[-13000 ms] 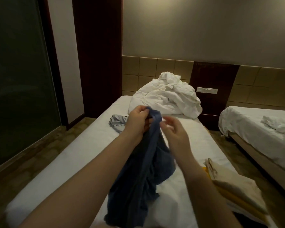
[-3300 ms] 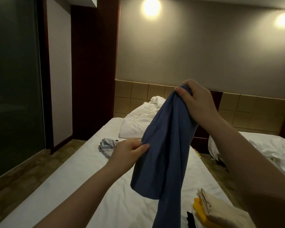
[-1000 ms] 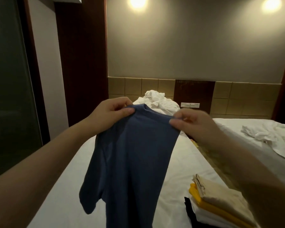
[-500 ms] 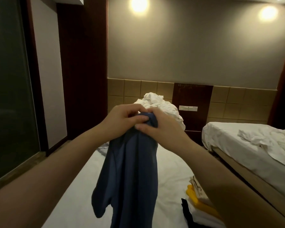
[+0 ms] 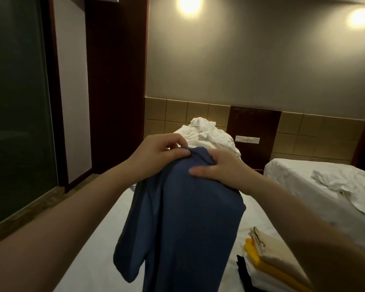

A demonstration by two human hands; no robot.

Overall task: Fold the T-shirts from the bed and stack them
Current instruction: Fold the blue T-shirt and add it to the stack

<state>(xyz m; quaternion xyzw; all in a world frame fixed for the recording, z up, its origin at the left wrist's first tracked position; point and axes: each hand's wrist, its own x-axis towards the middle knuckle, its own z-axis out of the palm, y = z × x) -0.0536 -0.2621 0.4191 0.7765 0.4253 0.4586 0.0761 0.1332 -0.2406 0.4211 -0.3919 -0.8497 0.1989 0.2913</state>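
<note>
we're mid-garment here. the blue t-shirt (image 5: 181,218) hangs in the air over the middle of the bed (image 5: 93,245). its top is gathered into a bunch up high, and the body and one sleeve dangle toward the near edge. the hem drops out of view, so i can't tell if it brushes the sheet.

the left hand (image 5: 158,153) pinches the left side of that bunch between thumb and forefinger, with the other fingers curled loosely above. the right hand (image 5: 223,168) sits just beside it. its thumb lies straight across the front of the cloth and the rest of the fingers wrap round behind, mostly hidden. so both hands have hold of the shirt.

now the score. at the near right edge of the bed sits a neat stack (image 5: 276,264): a cream piece on top, yellow under it, then white and something black lower down. by my reading that's several shirts already folded.

this blue one isn't folded yet. it's gathered, not laid flat, so it needs spreading, folding and setting on the pile.

at the far end lies only a white bedding heap (image 5: 207,133). a greyish scrap (image 5: 133,187) peeks out by the left forearm. it may be another shirt, but too little shows to say.
</note>
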